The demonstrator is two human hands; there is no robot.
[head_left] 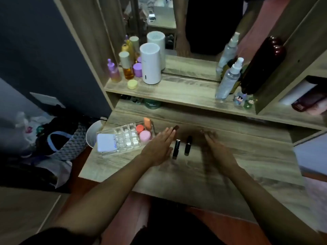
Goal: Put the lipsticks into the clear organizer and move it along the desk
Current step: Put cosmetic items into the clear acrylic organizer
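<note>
Both forearms reach in from the bottom edge over the counter (pixel 230 152). Left to right: clear organizer (pixel 123 138) sits at the counter's left end; white flat case (pixel 107 142) lies on its left part, middle grid cells look empty, right compartment holds a pink jar (pixel 145 135), an orange-red jar (pixel 140 128) and an orange sponge (pixel 148 122). Left hand (pixel 159 147) is flat, fingers extended, gripping nothing, fingertips just beside the organizer's right wall. Beyond its fingertips lies a dark lipstick (pixel 175 128). Two black lipsticks lie side by side between the hands: one (pixel 176 149) just beside the left hand, the other (pixel 188 145) right of it. Right hand (pixel 218 149) is spread out and empty, motion-blurred, near the second tube, not touching. Upper shelf (pixel 177 92) behind carries bottles at left, a white cylinder (pixel 150 63), spray bottles (pixel 229 80) at right.
</note>
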